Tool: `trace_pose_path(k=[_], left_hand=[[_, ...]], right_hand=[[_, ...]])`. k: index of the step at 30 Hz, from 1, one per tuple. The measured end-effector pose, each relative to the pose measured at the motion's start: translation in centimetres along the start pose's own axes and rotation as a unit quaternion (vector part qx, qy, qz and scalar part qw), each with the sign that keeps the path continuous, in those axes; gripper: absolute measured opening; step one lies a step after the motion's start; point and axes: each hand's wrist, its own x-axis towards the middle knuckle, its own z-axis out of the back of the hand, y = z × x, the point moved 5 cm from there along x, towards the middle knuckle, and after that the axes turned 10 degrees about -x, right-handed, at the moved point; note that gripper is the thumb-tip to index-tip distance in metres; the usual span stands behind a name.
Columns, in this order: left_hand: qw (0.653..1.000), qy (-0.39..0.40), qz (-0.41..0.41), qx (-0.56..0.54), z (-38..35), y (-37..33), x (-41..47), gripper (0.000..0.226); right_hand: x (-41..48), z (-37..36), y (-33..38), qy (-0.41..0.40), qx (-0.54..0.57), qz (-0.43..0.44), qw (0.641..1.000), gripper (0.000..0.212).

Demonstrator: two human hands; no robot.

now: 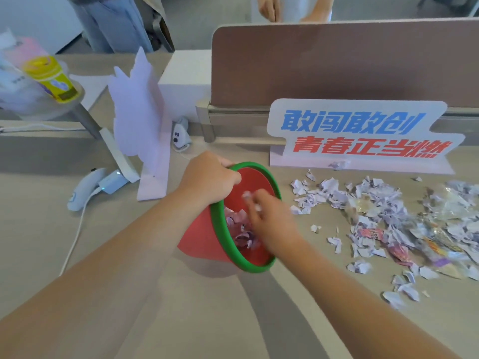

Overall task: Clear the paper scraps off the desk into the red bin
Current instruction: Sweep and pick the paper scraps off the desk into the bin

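Beige desk (155, 294) ran up to a brown partition (337, 63), with a lettered sign (363, 136) standing at its foot. The red bin (202, 237), green-rimmed and tilted with its mouth toward the right, held some torn bits. The left hand (210, 177) gripped its far rim. The right hand (269, 218) hovered over the bin's mouth, too blurred to tell whether it pinched anything. Loose paper scraps (388, 216) lay heaped on the desk just right of the bin.
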Motion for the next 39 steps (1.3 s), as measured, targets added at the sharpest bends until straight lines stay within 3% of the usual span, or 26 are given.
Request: trace_pose_path(k=[3,5,7,9,12,16,18,20,22,23,26,28,31,35,39], left_hand=[[1.000,-0.001,-0.004,0.010,0.1,-0.1,-0.3,0.016],[1.000,-0.003,-0.007,0.007,0.2,0.0,-0.4,0.019],[1.000,-0.003,-0.009,0.003,0.3,0.1,-0.5,0.018],[1.000,-0.002,-0.010,0.000,0.4,0.2,-0.5,0.018],[1.000,-0.004,-0.010,0.000,0.5,0.3,-0.6,0.020],[1.000,-0.010,-0.011,0.000,0.6,0.4,-0.8,0.021],[1.000,-0.009,-0.012,-0.003,0.5,0.4,-0.8,0.021],[1.000,-0.005,-0.010,-0.007,0.4,0.4,-1.0,0.020],[1.000,-0.004,-0.009,-0.005,0.5,0.4,-1.0,0.019],[1.000,-0.003,-0.009,-0.003,0.5,0.4,-1.1,0.018],[1.000,-0.002,-0.007,0.000,0.7,0.5,-1.1,0.020],[1.000,-0.005,-0.008,0.002,0.9,0.6,-1.2,0.023],[1.000,-0.004,-0.014,0.002,0.7,0.5,-1.3,0.021],[1.000,0.003,-0.022,0.007,0.2,0.2,-1.6,0.029],[1.000,0.000,-0.016,0.000,0.3,0.3,-1.6,0.028]], right_hand=[[-0.5,-3.1,1.6,0.095,-0.088,0.073,0.989,0.064],[-1.1,-3.7,1.3,0.138,-0.086,0.056,0.985,0.084],[-1.7,-3.2,0.7,0.131,-0.010,0.049,0.990,0.076],[-2.1,-1.9,0.0,0.094,0.045,0.043,0.994,0.052],[-2.6,0.6,-1.9,0.029,0.105,-0.048,0.993,0.017],[-3.5,2.1,-4.4,-0.066,0.138,-0.134,0.979,0.014],[-3.7,1.3,-3.5,-0.022,0.092,-0.081,0.992,0.019],[-3.7,0.3,-1.5,0.027,0.036,0.044,0.998,0.038],[-3.7,0.8,-0.9,0.003,0.046,0.095,0.994,0.041],[-3.7,1.7,-1.6,-0.036,0.080,0.055,0.995,0.037],[-4.7,3.6,-7.1,-0.159,0.140,-0.201,0.956,0.024],[-5.4,2.0,-10.2,-0.072,0.053,-0.292,0.952,0.022],[-6.8,-2.5,-11.7,0.103,-0.025,-0.247,0.963,0.020],[-7.6,-4.1,-11.5,0.082,-0.016,-0.199,0.976,0.017],[-7.0,-4.6,-11.6,0.063,-0.033,-0.208,0.975,0.011]])
